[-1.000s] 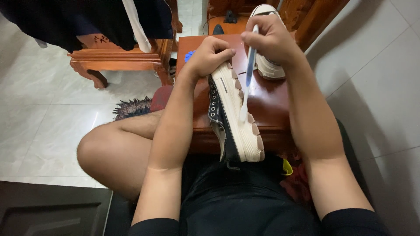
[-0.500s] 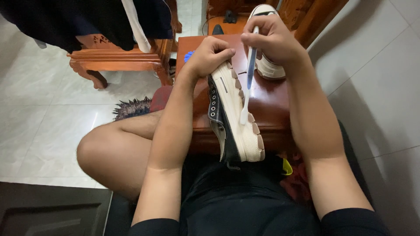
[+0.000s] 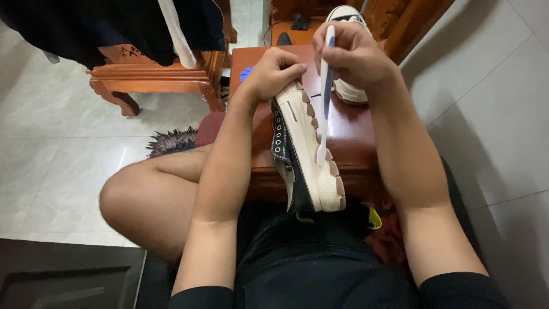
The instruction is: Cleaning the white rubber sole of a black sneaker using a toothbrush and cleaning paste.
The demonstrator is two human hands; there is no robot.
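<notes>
Firmly closed, left hand (image 3: 273,73), fingers curled over the far end of a sneaker (image 3: 306,150) and pinching its cream sole edge. Right hand (image 3: 354,54) equally closed, wrapped around the upper handle of a white and blue brush (image 3: 324,91), thumb side facing left.

Sneaker: dark canvas upper with a row of metal eyelets on the left, thick cream sole with brownish tread lugs turned up and to the right; tilted on its side, long axis running from far to near, near end hanging over the lap, far end raised to the left hand. Brush held nearly upright, handle climbing to the right hand, lower tip touching the sole just beside the tread lugs, about midway along the shoe.

Left forearm stretched straight from near to far, wrist bent slightly right toward the shoe. Right forearm angled in from the near right, wrist cocked so the hand sits just right of the left one, well above the sole.

Beneath the shoe, a reddish wooden table (image 3: 354,134); on its far side, partly hidden behind the right hand, a second sneaker (image 3: 349,88) with white toe cap. Far left, carved wooden furniture (image 3: 154,80) on pale floor tiles, dark clothing (image 3: 103,28) draped above it. Bent bare knee (image 3: 143,200) near left.
</notes>
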